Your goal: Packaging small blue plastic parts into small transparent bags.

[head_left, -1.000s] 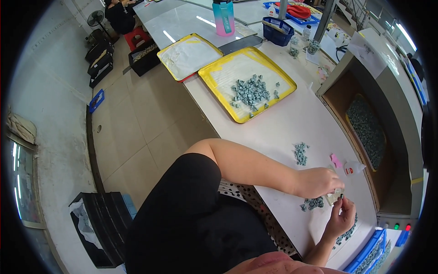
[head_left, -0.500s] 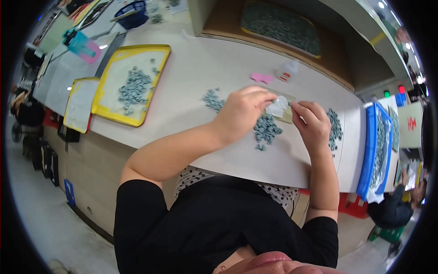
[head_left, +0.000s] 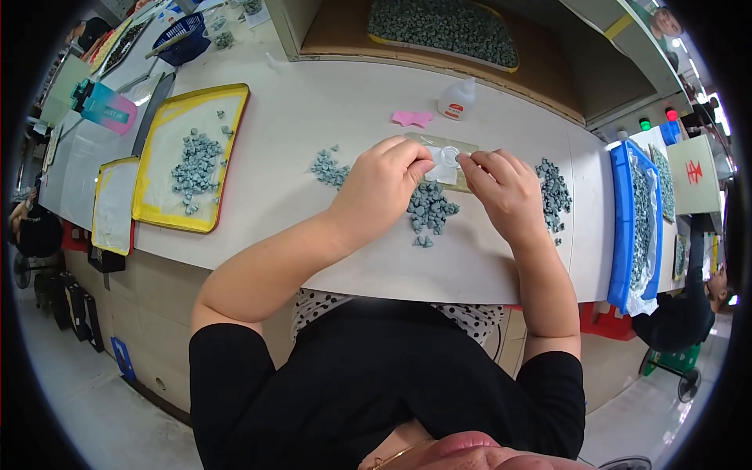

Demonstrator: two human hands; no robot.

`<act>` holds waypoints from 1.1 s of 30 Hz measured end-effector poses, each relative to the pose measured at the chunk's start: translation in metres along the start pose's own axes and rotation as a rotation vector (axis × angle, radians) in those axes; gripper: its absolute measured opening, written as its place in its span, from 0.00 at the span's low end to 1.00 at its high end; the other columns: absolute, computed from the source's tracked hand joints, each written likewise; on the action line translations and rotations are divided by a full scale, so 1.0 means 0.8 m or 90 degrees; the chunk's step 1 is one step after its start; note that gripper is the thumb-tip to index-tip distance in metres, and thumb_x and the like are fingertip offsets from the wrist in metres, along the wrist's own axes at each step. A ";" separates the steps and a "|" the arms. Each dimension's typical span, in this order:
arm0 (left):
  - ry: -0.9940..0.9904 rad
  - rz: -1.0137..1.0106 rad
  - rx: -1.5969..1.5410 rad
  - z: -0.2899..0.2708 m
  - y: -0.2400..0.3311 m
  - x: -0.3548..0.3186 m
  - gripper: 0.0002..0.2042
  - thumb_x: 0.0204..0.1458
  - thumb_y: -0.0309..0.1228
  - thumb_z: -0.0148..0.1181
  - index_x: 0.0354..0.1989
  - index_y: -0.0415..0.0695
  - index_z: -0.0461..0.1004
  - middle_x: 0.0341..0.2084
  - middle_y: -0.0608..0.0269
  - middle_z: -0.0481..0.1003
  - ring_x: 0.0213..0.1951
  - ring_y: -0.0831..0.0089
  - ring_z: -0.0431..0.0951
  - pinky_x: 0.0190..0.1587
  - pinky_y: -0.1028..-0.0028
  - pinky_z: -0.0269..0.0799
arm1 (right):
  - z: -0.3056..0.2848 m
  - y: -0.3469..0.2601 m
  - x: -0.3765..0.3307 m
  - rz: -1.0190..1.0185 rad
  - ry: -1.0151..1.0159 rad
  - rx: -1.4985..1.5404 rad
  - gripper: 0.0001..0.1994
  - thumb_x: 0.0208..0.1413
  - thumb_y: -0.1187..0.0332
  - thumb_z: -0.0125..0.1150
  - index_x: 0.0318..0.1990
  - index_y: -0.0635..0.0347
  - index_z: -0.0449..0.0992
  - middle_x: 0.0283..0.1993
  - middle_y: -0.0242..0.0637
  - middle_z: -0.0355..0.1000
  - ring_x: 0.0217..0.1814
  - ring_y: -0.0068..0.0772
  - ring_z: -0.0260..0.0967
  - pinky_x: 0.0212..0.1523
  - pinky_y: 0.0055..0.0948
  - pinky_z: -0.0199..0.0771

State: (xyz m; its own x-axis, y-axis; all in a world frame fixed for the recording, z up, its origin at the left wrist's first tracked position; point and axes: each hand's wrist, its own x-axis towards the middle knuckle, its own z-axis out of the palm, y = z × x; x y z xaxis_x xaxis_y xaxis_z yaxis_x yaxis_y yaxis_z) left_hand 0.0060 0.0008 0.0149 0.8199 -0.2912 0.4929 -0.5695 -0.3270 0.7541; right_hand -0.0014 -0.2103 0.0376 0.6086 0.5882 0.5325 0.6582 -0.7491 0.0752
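My left hand (head_left: 385, 178) is closed in a pinch just left of a small clear round dish (head_left: 449, 154); its fingertips hide whatever they hold. On the dish's right side, my right hand (head_left: 505, 186) pinches what looks like a small grey-green piece (head_left: 458, 159), mostly covered by the fingers. White paper (head_left: 443, 174) lies under the dish, on a flat olive-green board (head_left: 468, 146). A loose pile of small grey-green pieces (head_left: 431, 207) sits nearer to me, between my hands. Smaller heaps lie left (head_left: 329, 168) and right (head_left: 554, 192) of them.
Behind the board stand a white squeeze bottle (head_left: 457, 100) and a pink cut-out (head_left: 412, 118). To the left is a yellow-rimmed tray (head_left: 149, 196) with more pieces; a blue crate (head_left: 620, 235) is at the right. A shelf box (head_left: 337, 35) holds another full tray.
The whole view has shifted, so the table things appear further left and higher. My left fingertips have drawn slightly away from the dish; my right fingertips are a little closer to it.
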 end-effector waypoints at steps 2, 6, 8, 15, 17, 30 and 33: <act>-0.002 0.001 0.000 0.000 -0.001 0.000 0.04 0.54 0.25 0.58 0.34 0.37 0.73 0.25 0.58 0.72 0.25 0.64 0.72 0.29 0.70 0.67 | 0.001 -0.001 0.001 -0.015 -0.001 -0.008 0.15 0.38 0.76 0.68 0.38 0.58 0.78 0.33 0.30 0.72 0.30 0.31 0.70 0.31 0.28 0.71; -0.009 -0.007 -0.005 0.001 -0.002 0.002 0.04 0.54 0.25 0.58 0.34 0.37 0.73 0.25 0.59 0.72 0.24 0.67 0.71 0.28 0.71 0.66 | 0.008 -0.003 0.001 0.024 0.037 0.034 0.12 0.42 0.77 0.67 0.37 0.59 0.78 0.33 0.30 0.73 0.30 0.26 0.70 0.31 0.25 0.70; -0.019 -0.016 -0.031 0.003 0.001 0.001 0.04 0.53 0.25 0.58 0.34 0.37 0.73 0.25 0.60 0.72 0.24 0.70 0.70 0.27 0.73 0.66 | 0.010 -0.010 -0.002 0.142 0.040 0.161 0.10 0.45 0.77 0.66 0.37 0.60 0.78 0.33 0.30 0.73 0.31 0.24 0.70 0.31 0.23 0.70; 0.022 0.008 -0.054 0.011 0.007 0.000 0.03 0.52 0.24 0.60 0.33 0.38 0.74 0.24 0.63 0.72 0.23 0.74 0.69 0.26 0.76 0.65 | 0.013 -0.032 -0.004 0.565 0.059 0.692 0.02 0.56 0.77 0.60 0.36 0.67 0.76 0.33 0.31 0.73 0.34 0.15 0.68 0.34 0.16 0.68; 0.034 0.029 -0.040 0.012 0.008 0.001 0.03 0.51 0.23 0.60 0.32 0.39 0.74 0.24 0.63 0.72 0.23 0.74 0.69 0.25 0.76 0.64 | 0.008 -0.033 -0.003 0.578 0.048 0.708 0.03 0.56 0.77 0.60 0.36 0.68 0.75 0.34 0.30 0.73 0.33 0.15 0.68 0.35 0.15 0.68; 0.048 0.103 0.007 0.025 0.000 0.002 0.03 0.49 0.20 0.61 0.32 0.38 0.74 0.25 0.62 0.73 0.26 0.70 0.72 0.28 0.72 0.68 | 0.018 -0.032 -0.008 0.352 0.094 0.468 0.04 0.48 0.83 0.62 0.32 0.68 0.75 0.29 0.33 0.71 0.30 0.19 0.67 0.31 0.18 0.69; 0.087 0.197 0.052 0.027 0.000 0.003 0.06 0.46 0.18 0.62 0.32 0.37 0.74 0.26 0.60 0.74 0.27 0.65 0.73 0.29 0.70 0.69 | 0.022 -0.032 -0.009 0.332 0.123 0.483 0.05 0.45 0.85 0.61 0.31 0.68 0.75 0.29 0.34 0.71 0.29 0.21 0.68 0.30 0.19 0.69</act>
State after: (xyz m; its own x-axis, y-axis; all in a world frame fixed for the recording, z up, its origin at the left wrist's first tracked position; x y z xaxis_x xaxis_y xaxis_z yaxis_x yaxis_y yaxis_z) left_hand 0.0072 -0.0193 0.0068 0.6041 -0.2663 0.7511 -0.7910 -0.3145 0.5248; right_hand -0.0152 -0.1900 0.0168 0.8687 0.1232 0.4797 0.4776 -0.4649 -0.7455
